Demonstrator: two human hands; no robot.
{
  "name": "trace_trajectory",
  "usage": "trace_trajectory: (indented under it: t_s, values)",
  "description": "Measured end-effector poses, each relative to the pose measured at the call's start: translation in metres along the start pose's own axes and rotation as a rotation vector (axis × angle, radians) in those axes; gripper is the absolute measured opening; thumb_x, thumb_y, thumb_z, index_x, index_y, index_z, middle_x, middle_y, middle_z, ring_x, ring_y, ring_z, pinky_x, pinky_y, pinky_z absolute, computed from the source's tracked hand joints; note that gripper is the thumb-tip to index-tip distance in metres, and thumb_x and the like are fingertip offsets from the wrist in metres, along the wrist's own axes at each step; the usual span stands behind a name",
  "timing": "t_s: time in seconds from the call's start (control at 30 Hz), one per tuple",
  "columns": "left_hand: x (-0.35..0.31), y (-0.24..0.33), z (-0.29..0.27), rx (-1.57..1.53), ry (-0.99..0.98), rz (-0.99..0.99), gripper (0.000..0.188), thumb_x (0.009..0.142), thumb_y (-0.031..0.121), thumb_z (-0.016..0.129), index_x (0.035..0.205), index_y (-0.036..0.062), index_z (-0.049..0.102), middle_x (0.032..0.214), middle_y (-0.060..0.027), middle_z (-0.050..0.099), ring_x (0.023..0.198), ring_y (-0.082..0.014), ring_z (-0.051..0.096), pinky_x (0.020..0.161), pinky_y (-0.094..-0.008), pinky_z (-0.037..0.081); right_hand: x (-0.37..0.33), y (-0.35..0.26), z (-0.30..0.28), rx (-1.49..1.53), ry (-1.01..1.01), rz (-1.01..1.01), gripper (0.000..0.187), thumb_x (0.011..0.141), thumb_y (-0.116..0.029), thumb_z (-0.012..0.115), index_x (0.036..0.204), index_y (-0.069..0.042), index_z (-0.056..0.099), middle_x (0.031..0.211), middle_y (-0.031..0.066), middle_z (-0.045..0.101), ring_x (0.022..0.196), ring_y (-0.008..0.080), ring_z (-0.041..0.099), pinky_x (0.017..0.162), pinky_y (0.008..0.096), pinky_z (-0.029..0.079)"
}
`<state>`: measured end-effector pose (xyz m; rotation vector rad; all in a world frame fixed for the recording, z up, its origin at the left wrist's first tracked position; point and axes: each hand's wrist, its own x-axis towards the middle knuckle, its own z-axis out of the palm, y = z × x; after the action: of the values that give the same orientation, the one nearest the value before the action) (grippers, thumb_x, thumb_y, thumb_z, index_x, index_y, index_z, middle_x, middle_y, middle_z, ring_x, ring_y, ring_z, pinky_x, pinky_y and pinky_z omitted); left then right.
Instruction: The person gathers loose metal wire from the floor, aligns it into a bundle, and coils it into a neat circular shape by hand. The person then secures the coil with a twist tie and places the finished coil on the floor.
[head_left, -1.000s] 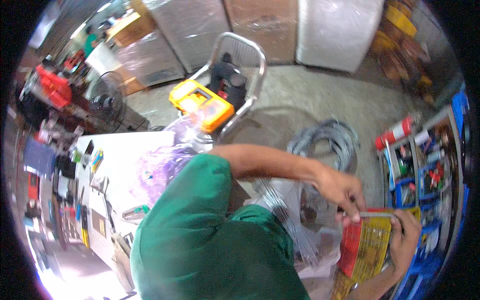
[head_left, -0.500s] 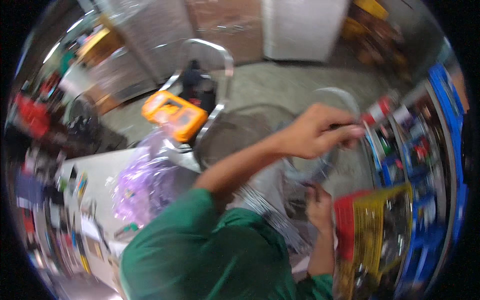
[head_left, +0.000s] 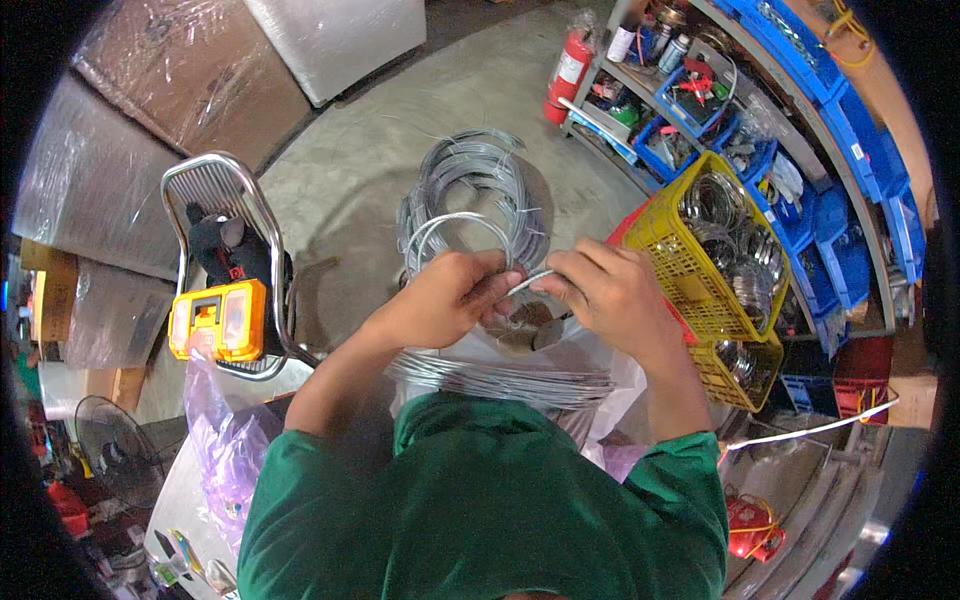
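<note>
My left hand (head_left: 458, 290) is closed around a looped grey wire cable (head_left: 462, 218), whose loops rise above the fingers. From the right, my right hand (head_left: 607, 292) pinches the same cable, and a short stretch of it runs between both hands. Beyond them, a large coil of grey wire (head_left: 440, 165) lies on the floor. A bundle of straight cable lengths (head_left: 500, 380) rests across my lap, under my forearms. My fingertips partly hide where the cable is gripped.
At left stands a metal-framed chair (head_left: 240, 172) with a yellow-orange case (head_left: 222, 320); purple plastic (head_left: 215, 410) is below. To the right are yellow crates (head_left: 690, 262) of coiled wire, a shelf (head_left: 640, 80) with blue bins and a fire extinguisher (head_left: 570, 75). Wrapped boxes (head_left: 190, 70) stand behind.
My left hand, earlier stretched far out to the right, has come back to the middle. My right hand has risen to meet it on the cable. The whole view has turned toward the right.
</note>
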<state>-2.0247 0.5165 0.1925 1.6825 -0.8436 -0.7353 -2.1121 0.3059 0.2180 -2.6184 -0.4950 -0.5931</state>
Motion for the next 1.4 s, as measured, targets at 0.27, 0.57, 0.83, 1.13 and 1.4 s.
trace_trajectory:
  t_s: [0.27,0.57,0.83,1.13,1.4]
  values:
    - [-0.002,0.016,0.017,-0.385,0.018,-0.157,0.035,0.105,0.032,0.044,0.092,0.0041,0.061,0.069,0.0016,0.050,0.061,-0.0069,0.040,0.054,-0.0237,0.032,0.026,0.008,-0.031,-0.065,0.079,-0.220,0.033,0.063,-0.027,0.083,0.084,-0.007,0.067,0.072,0.0048,0.051,0.064,0.0259,0.056,0.057,0.0368,0.045]
    - [-0.019,0.026,0.007,-1.144,-0.133,0.000,0.047,0.103,0.039,0.043,0.067,0.0094,0.048,0.053,0.0032,0.031,0.041,-0.0078,0.025,0.040,-0.0274,0.019,0.029,0.058,-0.012,0.409,0.170,0.020,0.023,0.086,-0.023,0.071,0.099,-0.004,0.069,0.077,0.0036,0.055,0.072,0.0173,0.053,0.068,0.0308,0.044]
    - [-0.025,0.060,-0.044,-1.230,-0.147,0.753,0.048,0.103,0.048,0.040,0.073,0.0110,0.050,0.056,0.0039,0.042,0.041,-0.0098,0.035,0.039,-0.0267,0.028,-0.020,0.014,0.117,1.037,-0.125,0.436,0.034,0.104,-0.034,0.048,0.099,-0.004,0.063,0.078,-0.0005,0.051,0.074,0.0128,0.049,0.072,0.0301,0.043]
    - [0.008,0.030,-0.006,0.634,-0.196,0.412,0.032,0.101,0.030,0.049,0.085,0.0017,0.049,0.070,-0.0188,0.053,0.068,-0.0427,0.057,0.062,-0.0493,0.046,-0.029,-0.044,0.066,0.574,-0.522,0.127,0.035,0.098,-0.031,0.051,0.109,-0.001,0.063,0.090,0.0225,0.068,0.082,0.0426,0.065,0.076,0.0515,0.052]
    - [-0.008,-0.003,-0.004,0.578,-0.180,0.266,0.030,0.102,0.027,0.048,0.087,0.0016,0.050,0.071,-0.0196,0.053,0.073,-0.0435,0.058,0.066,-0.0515,0.045,-0.026,-0.032,0.024,0.095,-0.093,-0.029,0.021,0.081,-0.024,0.075,0.082,-0.006,0.065,0.072,0.0091,0.063,0.064,0.0281,0.064,0.057,0.0381,0.049]
